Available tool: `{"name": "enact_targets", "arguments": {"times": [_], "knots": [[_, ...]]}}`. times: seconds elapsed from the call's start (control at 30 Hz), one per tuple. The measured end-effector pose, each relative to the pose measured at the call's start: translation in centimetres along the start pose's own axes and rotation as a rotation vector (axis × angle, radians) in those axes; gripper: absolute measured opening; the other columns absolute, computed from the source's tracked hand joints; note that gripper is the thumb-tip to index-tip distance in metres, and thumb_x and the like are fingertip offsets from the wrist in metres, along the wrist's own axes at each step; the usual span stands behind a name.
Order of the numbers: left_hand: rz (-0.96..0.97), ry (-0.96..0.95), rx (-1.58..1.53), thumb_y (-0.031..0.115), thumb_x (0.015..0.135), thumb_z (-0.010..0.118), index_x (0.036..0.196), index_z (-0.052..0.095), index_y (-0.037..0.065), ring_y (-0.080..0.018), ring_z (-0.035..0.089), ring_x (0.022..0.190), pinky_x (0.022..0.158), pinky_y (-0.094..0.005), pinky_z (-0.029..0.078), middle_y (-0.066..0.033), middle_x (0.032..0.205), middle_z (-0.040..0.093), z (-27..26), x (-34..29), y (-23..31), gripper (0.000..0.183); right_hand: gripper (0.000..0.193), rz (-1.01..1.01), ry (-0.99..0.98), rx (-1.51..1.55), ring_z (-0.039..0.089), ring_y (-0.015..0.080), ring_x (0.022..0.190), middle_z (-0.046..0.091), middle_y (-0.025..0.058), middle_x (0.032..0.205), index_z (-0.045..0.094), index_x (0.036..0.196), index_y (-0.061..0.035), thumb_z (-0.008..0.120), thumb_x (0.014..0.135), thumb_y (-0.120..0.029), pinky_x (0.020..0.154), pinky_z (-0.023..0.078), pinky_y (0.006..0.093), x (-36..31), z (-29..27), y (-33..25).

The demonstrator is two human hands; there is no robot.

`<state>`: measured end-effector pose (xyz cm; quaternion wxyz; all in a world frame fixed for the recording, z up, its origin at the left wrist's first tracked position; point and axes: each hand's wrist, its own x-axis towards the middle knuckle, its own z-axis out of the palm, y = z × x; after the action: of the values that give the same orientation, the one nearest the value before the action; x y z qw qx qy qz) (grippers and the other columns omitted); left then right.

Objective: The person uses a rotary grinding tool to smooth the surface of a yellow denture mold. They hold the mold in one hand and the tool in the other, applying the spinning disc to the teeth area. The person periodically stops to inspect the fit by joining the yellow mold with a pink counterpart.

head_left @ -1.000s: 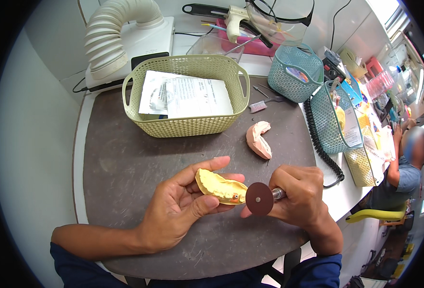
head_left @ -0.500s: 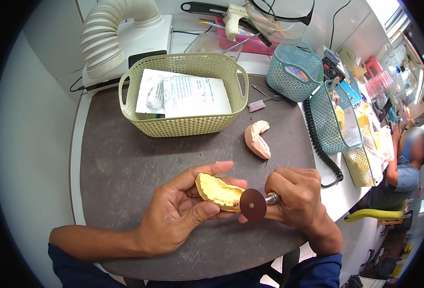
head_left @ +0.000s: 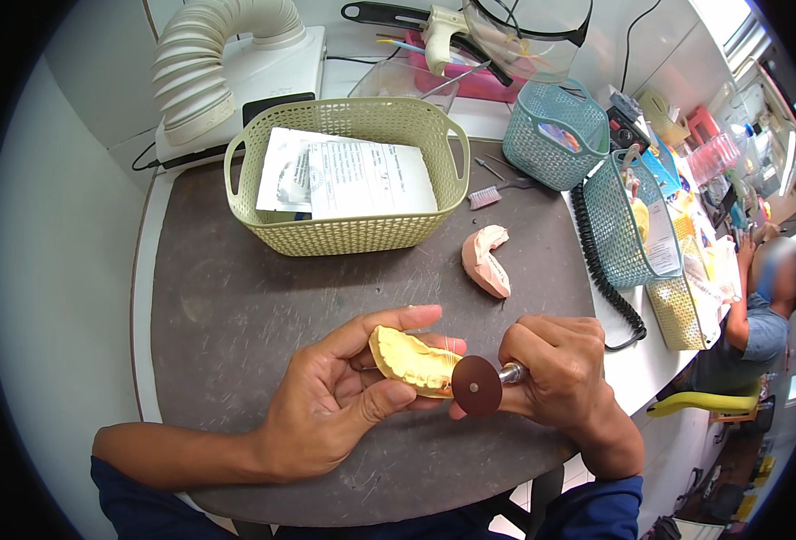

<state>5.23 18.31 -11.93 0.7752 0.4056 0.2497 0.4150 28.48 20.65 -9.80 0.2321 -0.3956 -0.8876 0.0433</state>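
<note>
- The yellow cast (head_left: 413, 360) sits over the dark tabletop (head_left: 236, 306), pinched between thumb and fingers of the left hand (head_left: 335, 405).
- The brown disc (head_left: 476, 385) meets the cast's right end; judged best kept at a shallow angle, light pressure, edge only.
- The right hand (head_left: 560, 369) is closed round the handpiece shank (head_left: 511, 372); resting both hands together should steady the cut.
- A pink cast (head_left: 486, 261) lies apart, near the green basket (head_left: 353, 236).

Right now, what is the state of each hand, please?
Left hand: closed on the yellow cast.
Right hand: closed on the disc tool.
</note>
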Motion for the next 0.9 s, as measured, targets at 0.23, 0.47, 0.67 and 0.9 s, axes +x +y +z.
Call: {"name": "enact_targets", "arguments": {"times": [0.23, 0.47, 0.67, 0.9], "knots": [[0.007, -0.011, 0.004, 0.015, 0.097, 0.057, 0.143, 0.026, -0.004, -0.0318, 0.056, 0.121, 0.101, -0.0436, 0.051, -0.0304, 0.134, 0.048, 0.00, 0.02, 0.03, 0.059, 0.055, -0.005, -0.008, -0.011, 0.050, 0.0159, 0.041, 0.045, 0.0001, 0.050, 0.047, 0.060, -0.0109, 0.082, 0.063, -0.054, 0.040, 0.039, 0.0290, -0.14, 0.10, 0.05], [0.003, -0.002, 0.042, 0.014, 0.097, 0.057, 0.142, 0.027, -0.004, -0.0319, 0.056, 0.121, 0.100, -0.0430, 0.051, -0.0304, 0.134, 0.048, -0.05, 0.00, 0.11, 0.057, 0.055, 0.009, -0.015, -0.012, 0.051, 0.0162, 0.041, 0.046, 0.0004, 0.051, 0.048, 0.060, -0.0108, 0.082, 0.063, -0.053, 0.040, 0.040, 0.0296, -0.09, -0.01, 0.03], [0.013, -0.011, 0.017, 0.014, 0.097, 0.057, 0.142, 0.028, -0.004, -0.0319, 0.056, 0.121, 0.100, -0.0429, 0.052, -0.0304, 0.133, 0.049, 0.01, 0.01, 0.08, 0.056, 0.055, -0.008, 0.003, -0.017, 0.050, 0.0162, 0.041, 0.044, 0.0003, 0.051, 0.047, 0.060, -0.0110, 0.082, 0.063, -0.053, 0.040, 0.039, 0.0296, -0.11, 0.04, 0.05], [0.023, -0.011, 0.000, 0.013, 0.097, 0.056, 0.142, 0.028, -0.004, -0.0315, 0.055, 0.122, 0.101, -0.0432, 0.051, -0.0303, 0.134, 0.048, 0.11, -0.02, 0.12, 0.056, 0.054, -0.019, 0.009, -0.007, 0.050, 0.0162, 0.042, 0.043, 0.0003, 0.053, 0.046, 0.061, -0.0111, 0.082, 0.064, -0.052, 0.040, 0.039, 0.0295, 0.03, 0.08, -0.09]]}}
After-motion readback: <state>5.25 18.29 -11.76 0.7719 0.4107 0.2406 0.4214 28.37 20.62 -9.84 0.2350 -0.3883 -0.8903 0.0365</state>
